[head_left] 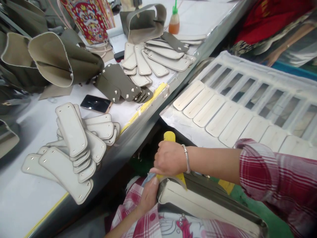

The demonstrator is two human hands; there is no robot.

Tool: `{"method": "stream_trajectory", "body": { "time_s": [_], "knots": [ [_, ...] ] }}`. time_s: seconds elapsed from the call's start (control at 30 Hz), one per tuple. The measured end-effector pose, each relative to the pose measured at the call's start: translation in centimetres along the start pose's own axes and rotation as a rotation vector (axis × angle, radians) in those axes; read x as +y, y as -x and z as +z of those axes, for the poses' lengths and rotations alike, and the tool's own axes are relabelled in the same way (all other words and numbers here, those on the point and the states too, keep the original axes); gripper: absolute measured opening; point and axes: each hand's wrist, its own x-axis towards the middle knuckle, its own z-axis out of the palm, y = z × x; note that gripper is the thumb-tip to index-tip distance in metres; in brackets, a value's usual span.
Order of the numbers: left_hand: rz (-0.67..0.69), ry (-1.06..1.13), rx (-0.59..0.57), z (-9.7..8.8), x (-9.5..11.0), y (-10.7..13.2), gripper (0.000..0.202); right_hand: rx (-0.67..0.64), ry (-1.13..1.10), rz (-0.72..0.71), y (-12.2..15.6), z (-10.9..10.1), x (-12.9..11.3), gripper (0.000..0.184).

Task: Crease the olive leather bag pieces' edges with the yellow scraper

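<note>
My right hand is closed around a yellow-handled tool, its lower end pressed at the edge of an olive and cream bag piece lying on my lap. My left hand grips the near end of that bag piece, thumb on top. A bracelet circles my right wrist.
Stacks of cream oblong panels lie on the white table at left, with a phone and dark olive panels behind. A rack with more panels stands at right. A glue bottle and folded bag bodies sit further back.
</note>
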Motion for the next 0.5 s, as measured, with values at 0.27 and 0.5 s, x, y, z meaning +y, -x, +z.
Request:
{"method": "stream_trajectory", "body": {
  "time_s": [0.27, 0.5],
  "knots": [
    [0.074, -0.033, -0.162, 0.2, 2.5, -1.0, 0.038, -0.020, -0.048, 0.251, 2.7, 0.8, -1.1, 0.054],
    [0.105, -0.028, -0.303, -0.6, 2.9, -1.7, 0.039, -0.013, -0.084, 0.360, 3.3, 1.6, -2.1, 0.055]
  ]
}}
